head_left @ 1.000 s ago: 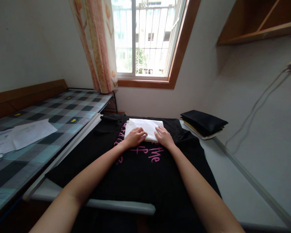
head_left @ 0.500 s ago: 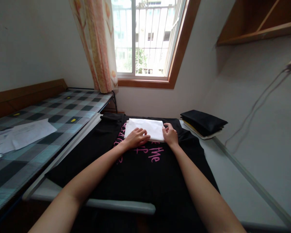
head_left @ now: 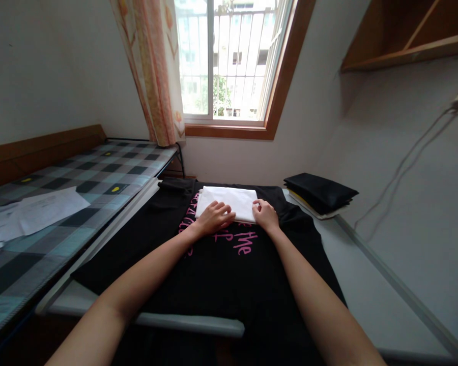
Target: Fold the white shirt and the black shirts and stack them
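A folded white cloth point(head_left: 229, 199) lies on top of a spread-out black T-shirt point(head_left: 221, 274) with pink lettering. My left hand point(head_left: 215, 217) rests over the front edge of the cloth, its fingers stretched across the fabric. At the right end, my right hand point(head_left: 266, 214) has its thumb and fingers bent together around the cloth's edge. Just in front of the cloth, part of the pink lettering is hidden by my hands.
A white table point(head_left: 389, 295) is beneath the shirt, with a dark folded stack point(head_left: 322, 193) at its back right. To the left stands a bed with a checked mattress point(head_left: 137, 157), holding papers point(head_left: 41, 211). A wall shelf point(head_left: 404, 56) juts out at the upper right.
My right hand has shifted slightly left, and its raised index finger has curled down onto the cloth's right edge. My left hand stays almost where it was.
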Demonstrator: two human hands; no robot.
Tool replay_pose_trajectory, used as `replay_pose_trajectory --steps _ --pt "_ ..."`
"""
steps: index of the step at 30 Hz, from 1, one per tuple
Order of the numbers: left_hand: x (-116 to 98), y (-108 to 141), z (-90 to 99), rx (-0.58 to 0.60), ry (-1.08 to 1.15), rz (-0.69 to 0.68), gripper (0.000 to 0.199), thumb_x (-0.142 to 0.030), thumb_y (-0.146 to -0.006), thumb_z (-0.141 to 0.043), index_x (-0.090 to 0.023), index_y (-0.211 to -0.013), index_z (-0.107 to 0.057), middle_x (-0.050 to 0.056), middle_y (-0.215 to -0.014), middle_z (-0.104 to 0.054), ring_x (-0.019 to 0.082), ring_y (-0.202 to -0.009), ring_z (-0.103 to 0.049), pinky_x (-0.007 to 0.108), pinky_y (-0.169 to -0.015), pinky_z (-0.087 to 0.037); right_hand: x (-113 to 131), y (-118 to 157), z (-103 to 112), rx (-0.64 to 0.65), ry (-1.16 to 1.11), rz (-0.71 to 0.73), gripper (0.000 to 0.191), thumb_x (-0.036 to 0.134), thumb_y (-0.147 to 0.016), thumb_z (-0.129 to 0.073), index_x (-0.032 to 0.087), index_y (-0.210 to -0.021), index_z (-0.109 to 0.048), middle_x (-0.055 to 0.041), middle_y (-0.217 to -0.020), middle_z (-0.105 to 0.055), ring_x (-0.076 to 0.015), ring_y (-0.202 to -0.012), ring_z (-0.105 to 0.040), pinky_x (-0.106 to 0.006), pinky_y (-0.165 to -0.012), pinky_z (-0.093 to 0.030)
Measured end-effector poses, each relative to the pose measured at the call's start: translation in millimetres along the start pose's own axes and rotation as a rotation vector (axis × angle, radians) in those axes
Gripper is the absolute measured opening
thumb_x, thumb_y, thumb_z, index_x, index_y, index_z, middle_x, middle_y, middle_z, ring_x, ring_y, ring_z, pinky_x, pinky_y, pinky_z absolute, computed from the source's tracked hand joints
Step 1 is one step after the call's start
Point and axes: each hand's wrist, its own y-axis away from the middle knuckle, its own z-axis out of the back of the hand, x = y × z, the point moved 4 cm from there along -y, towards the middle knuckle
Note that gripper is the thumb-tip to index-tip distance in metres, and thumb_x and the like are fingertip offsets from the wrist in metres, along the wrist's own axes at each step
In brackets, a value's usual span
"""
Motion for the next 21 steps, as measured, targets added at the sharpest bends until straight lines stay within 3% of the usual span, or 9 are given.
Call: replay_pose_trajectory --steps 10,12,15,21 --pt "7 -4 5.0 -0.139 0.074 0.138 0.019 -0.022 -0.095 -0.045 -0.02 -0.107 -0.06 0.007 -0.094 -0.061 0.019 -0.081 -0.054 0.033 -0.072 -0.044 -15 -14 19 -0.096 -0.172 -0.149 0.04 0.044 -0.091 -0.038 0.018 -0.085 -0.068 -0.0092 -0.077 -0.068 -0.0236 -0.078 -0.063 -0.03 -0.069 -0.043" --pt "11 -5 8.4 -0.178 0.1 0.195 0.02 -0.023 -0.095 -0.044 -0.021 -0.107 -0.06 0.007 -0.093 -0.061 0.019 -0.081 -0.055 0.033 -0.072 -0.045 -8 -14 28 -0.124 -0.152 -0.058 0.043 0.046 -0.092 -0.036 0.018 -0.086 -0.068 -0.0091 -0.08 -0.068 -0.0226 -0.078 -0.062 -0.03 -0.071 -0.043" --pt "15 -8 13.4 -0.21 0.085 0.241 0.021 -0.023 -0.095 -0.044 -0.021 -0.106 -0.061 0.006 -0.092 -0.061 0.019 -0.081 -0.055 0.033 -0.072 -0.046 17 -8 41 -0.134 -0.056 0.189 0.041 0.05 -0.092 -0.041 0.019 -0.092 -0.069 -0.0084 -0.09 -0.066 -0.0223 -0.084 -0.059 -0.033 -0.079 -0.041" --pt "18 -10 17.5 -0.225 0.063 0.236 0.021 -0.024 -0.096 -0.043 -0.02 -0.103 -0.062 0.006 -0.089 -0.063 0.018 -0.079 -0.055 0.033 -0.073 -0.045 63 13 42 0.006 0.193 0.617 0.036 0.047 -0.084 -0.061 0.023 -0.109 -0.068 -0.0087 -0.107 -0.063 -0.0258 -0.101 -0.053 -0.038 -0.09 -0.034"
